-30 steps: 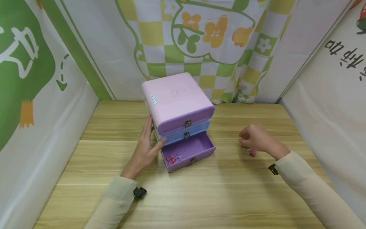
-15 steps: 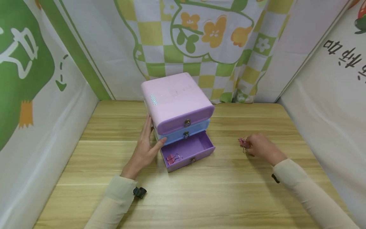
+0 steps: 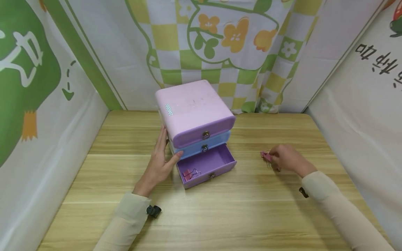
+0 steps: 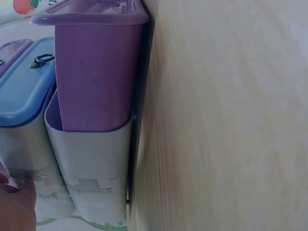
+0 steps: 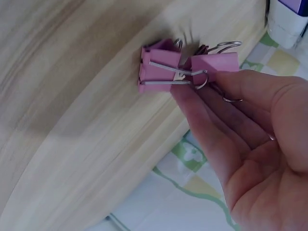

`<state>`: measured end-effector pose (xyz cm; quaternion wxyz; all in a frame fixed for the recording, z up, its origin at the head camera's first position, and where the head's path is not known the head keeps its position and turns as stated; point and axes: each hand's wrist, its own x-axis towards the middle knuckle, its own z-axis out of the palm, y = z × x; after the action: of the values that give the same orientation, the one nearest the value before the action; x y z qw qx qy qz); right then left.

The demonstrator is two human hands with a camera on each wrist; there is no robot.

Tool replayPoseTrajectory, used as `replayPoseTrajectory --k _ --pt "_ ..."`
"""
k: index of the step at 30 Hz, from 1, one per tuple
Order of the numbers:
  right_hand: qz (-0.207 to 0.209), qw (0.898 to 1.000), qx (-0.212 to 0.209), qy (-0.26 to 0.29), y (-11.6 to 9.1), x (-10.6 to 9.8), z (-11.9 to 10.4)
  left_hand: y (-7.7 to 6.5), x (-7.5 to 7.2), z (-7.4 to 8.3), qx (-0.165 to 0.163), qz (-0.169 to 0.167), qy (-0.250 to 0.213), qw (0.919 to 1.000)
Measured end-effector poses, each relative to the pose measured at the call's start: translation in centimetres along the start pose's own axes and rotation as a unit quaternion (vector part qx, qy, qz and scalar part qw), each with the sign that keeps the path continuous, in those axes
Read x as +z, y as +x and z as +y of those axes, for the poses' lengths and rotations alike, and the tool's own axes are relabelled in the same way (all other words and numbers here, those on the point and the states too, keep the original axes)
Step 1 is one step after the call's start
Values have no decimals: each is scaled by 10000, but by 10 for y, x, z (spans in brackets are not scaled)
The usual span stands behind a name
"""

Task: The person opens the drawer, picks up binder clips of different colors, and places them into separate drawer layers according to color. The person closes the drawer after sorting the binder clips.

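My left hand (image 3: 158, 164) rests along the left side of a small drawer box (image 3: 198, 109), its thumb against the front of the blue middle drawer (image 3: 216, 139). In the left wrist view, part of that hand (image 4: 17, 204) shows at the lower left. The purple bottom drawer (image 3: 223, 170) is pulled out, with a pink binder clip (image 3: 187, 174) in its front left corner. At the right, my right hand (image 3: 288, 159) pinches a pink binder clip (image 5: 219, 61) between thumb and fingers. Another pink binder clip (image 5: 161, 72) lies against the fingertips.
The wooden table (image 3: 238, 216) carries the box left of its middle. A patterned curtain (image 3: 220, 76) hangs close behind the box. White printed panels (image 3: 355, 115) stand at the left and right sides.
My right hand has shifted right and slightly nearer, turning so that pink clips show left of its fingers. The left hand, the box and the pulled-out drawer have stayed in place.
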<state>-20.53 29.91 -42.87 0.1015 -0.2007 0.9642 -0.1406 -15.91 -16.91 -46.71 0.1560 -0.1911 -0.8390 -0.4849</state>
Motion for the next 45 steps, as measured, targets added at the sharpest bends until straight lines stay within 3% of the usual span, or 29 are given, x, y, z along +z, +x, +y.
replayPoseTrajectory --k 17,23,27,31,37,39,43,45 --pt "-305 9957 -406 779 13 -7 33 -1 0 -1 16 33 -61 10000" --pt "-657 9846 -10 1619 14 -8 41 -2 1 0 -1 46 -76 10000" --pt "-1059 9566 510 2665 15 -10 47 -2 2 -1 0 64 -96 9999" --pt "-1305 9181 896 3634 16 -15 47 -1 2 -1 8 65 -89 9999" --pt "-1727 8501 927 4888 22 -24 38 -1 0 0 -8 40 -53 10000" --pt "-1886 8337 797 5128 25 -26 33 0 0 0 -12 47 -68 10000" --pt "-2096 8196 617 5296 31 -31 19 0 0 0 43 83 -88 9999" --pt "-2124 8210 536 5272 35 -33 10 0 0 0 61 95 -97 9999"
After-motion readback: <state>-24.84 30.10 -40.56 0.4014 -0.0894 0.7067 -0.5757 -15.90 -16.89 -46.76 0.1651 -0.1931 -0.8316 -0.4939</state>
